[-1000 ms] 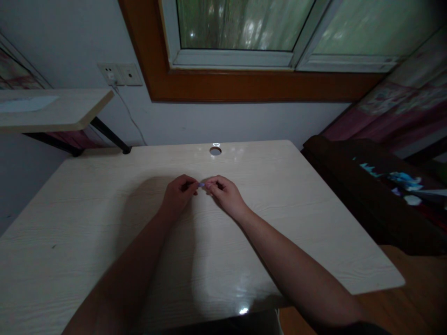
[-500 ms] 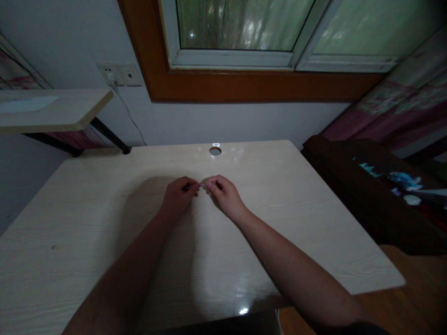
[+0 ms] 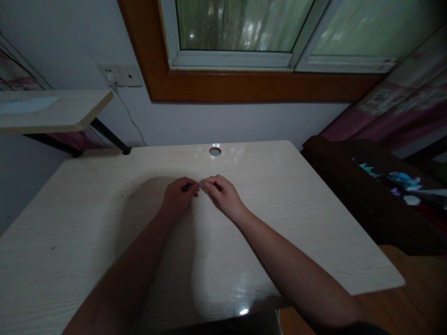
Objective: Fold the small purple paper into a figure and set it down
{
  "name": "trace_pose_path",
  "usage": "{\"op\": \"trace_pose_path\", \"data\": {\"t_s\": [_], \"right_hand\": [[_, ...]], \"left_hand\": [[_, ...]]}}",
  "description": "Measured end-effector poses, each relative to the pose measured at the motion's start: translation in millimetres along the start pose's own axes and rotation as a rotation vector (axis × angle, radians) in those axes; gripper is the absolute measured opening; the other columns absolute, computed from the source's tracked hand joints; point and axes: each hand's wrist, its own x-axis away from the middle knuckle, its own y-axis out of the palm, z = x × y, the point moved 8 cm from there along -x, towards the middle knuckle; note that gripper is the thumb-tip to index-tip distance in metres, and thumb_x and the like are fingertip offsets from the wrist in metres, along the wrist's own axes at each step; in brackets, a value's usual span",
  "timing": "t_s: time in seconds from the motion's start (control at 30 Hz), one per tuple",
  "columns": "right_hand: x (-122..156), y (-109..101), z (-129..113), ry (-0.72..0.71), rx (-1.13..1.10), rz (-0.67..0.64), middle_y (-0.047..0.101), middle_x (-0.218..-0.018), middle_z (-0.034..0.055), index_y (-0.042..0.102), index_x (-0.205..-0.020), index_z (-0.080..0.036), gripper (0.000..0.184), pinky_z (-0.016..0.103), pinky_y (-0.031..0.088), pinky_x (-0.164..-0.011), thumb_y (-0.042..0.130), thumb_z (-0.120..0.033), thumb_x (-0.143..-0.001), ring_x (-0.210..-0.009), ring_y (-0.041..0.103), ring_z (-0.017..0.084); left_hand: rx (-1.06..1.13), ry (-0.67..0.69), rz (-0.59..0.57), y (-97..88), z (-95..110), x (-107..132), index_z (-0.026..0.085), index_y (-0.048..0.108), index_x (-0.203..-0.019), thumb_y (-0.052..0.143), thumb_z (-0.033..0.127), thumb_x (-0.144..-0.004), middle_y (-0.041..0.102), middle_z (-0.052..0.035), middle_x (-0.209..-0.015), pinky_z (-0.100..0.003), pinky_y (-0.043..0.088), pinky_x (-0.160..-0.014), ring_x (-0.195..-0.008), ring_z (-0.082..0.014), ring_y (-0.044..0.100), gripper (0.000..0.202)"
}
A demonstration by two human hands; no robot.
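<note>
Pinching a tiny purplish piece [image 3: 201, 185] between them, two bare hands lean over a pale desk [image 3: 296, 186], seen from the head camera. The left hand [image 3: 177, 195] has thumb and fingertip closed on one end; the right hand [image 3: 225, 193] appears to nip the other, fingertips almost touching. The piece is mostly hidden, so I can't tell its shape. Something so small could slip if either pinch loosens or pulls crooked; dropped, it might skid towards the round hole [image 3: 215, 151] behind the hands.
</note>
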Motion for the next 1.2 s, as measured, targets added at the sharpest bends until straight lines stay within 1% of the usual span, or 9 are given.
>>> {"op": "trace_pose_path", "data": {"t_s": [0.17, 0.37, 0.47, 0.6, 0.73, 0.83, 0.93, 1.07, 1.2], "right_hand": [[-1, -1, 1, -0.010, 0.032, 0.002, 0.060, -0.083, 0.0018, 0.067, -0.085, -0.022, 0.016, 0.028, 0.044, -0.072, 0.060, -0.034, -0.091, -0.077, 0.056, 0.016], [1, -4, 9, 0.045, -0.015, 0.042, 0.058, -0.078, 0.0009, 0.063, -0.084, -0.020, 0.018, 0.028, 0.043, -0.069, 0.056, -0.034, -0.093, -0.072, 0.056, 0.015], [1, -6, 15, 0.097, -0.076, 0.084, 0.058, -0.074, -0.0002, 0.062, -0.085, -0.020, 0.017, 0.027, 0.043, -0.065, 0.057, -0.035, -0.092, -0.067, 0.055, 0.014], [2, -8, 23, 0.171, -0.175, 0.136, 0.058, -0.067, -0.0020, 0.061, -0.087, -0.020, 0.021, 0.025, 0.042, -0.058, 0.060, -0.041, -0.089, -0.059, 0.054, 0.013], [3, -6, 26, 0.227, -0.337, 0.157, 0.060, -0.064, -0.0027, 0.060, -0.089, -0.020, 0.027, 0.024, 0.045, -0.055, 0.064, -0.046, -0.087, -0.055, 0.056, 0.012], [3, -6, 22, 0.255, -0.442, 0.160, 0.068, -0.073, 0.0005, 0.061, -0.090, -0.019, 0.030, 0.026, 0.051, -0.060, 0.068, -0.048, -0.083, -0.059, 0.063, 0.013], [2, -6, 16, 0.254, -0.478, 0.152, 0.071, -0.078, 0.0029, 0.063, -0.091, -0.019, 0.033, 0.030, 0.056, -0.068, 0.072, -0.048, -0.079, -0.066, 0.068, 0.015], [3, -6, 12, 0.236, -0.482, 0.139, 0.073, -0.078, 0.0046, 0.067, -0.089, -0.018, 0.031, 0.034, 0.058, -0.075, 0.075, -0.046, -0.077, -0.072, 0.070, 0.017], [6, -2, 13, 0.205, -0.397, 0.093, 0.075, -0.081, 0.0057, 0.070, -0.089, -0.019, 0.027, 0.032, 0.056, -0.075, 0.077, -0.042, -0.077, -0.075, 0.070, 0.018]], "left_hand": [[0.028, -0.025, -0.021, 2.6, 3, 0, 0.018, 0.070, -0.079, 0.067, 0.035, -0.082, 0.071, -0.0014, -0.067, -0.026, 0.052, -0.064, -0.061, -0.0164, 0.067, 0.017], [0.067, -0.041, -0.020, 3.1, -6, -1, 0.019, 0.072, -0.084, 0.065, 0.038, -0.084, 0.072, -0.0025, -0.072, -0.027, 0.054, -0.067, -0.065, -0.0172, 0.069, 0.020], [0.114, -0.061, 0.008, 0.0, -8, -2, 0.018, 0.071, -0.085, 0.065, 0.040, -0.085, 0.072, -0.0027, -0.072, -0.027, 0.053, -0.066, -0.065, -0.0167, 0.069, 0.023], [0.155, -0.064, 0.062, -6.9, -5, -3, 0.017, 0.069, -0.083, 0.065, 0.039, -0.086, 0.071, -0.0024, -0.073, -0.025, 0.053, -0.067, -0.064, -0.0146, 0.067, 0.023], [0.178, -0.056, 0.132, -14.0, -3, -3, 0.016, 0.067, -0.088, 0.062, 0.041, -0.089, 0.070, -0.0027, -0.077, -0.025, 0.053, -0.067, -0.065, -0.0137, 0.067, 0.025], [0.221, -0.066, 0.141, -13.5, -5, -4, 0.016, 0.066, -0.092, 0.061, 0.046, -0.089, 0.071, -0.0039, -0.083, -0.026, 0.054, -0.067, -0.066, -0.0142, 0.069, 0.030], [0.281, -0.089, 0.115, -9.3, -9, -4, 0.016, 0.065, -0.094, 0.063, 0.048, -0.087, 0.072, -0.0052, -0.086, -0.028, 0.056, -0.069, -0.068, -0.0157, 0.070, 0.033], [0.351, -0.090, 0.092, -6.6, -11, -4, 0.016, 0.064, -0.097, 0.068, 0.047, -0.083, 0.073, -0.0070, -0.091, -0.032, 0.058, -0.075, -0.074, -0.0181, 0.072, 0.035], [0.409, -0.111, 0.103, -8.3, -13, -4, 0.016, 0.065, -0.097, 0.071, 0.044, -0.082, 0.073, -0.0063, -0.090, -0.034, 0.059, -0.079, -0.079, -0.0192, 0.073, 0.033]]}}
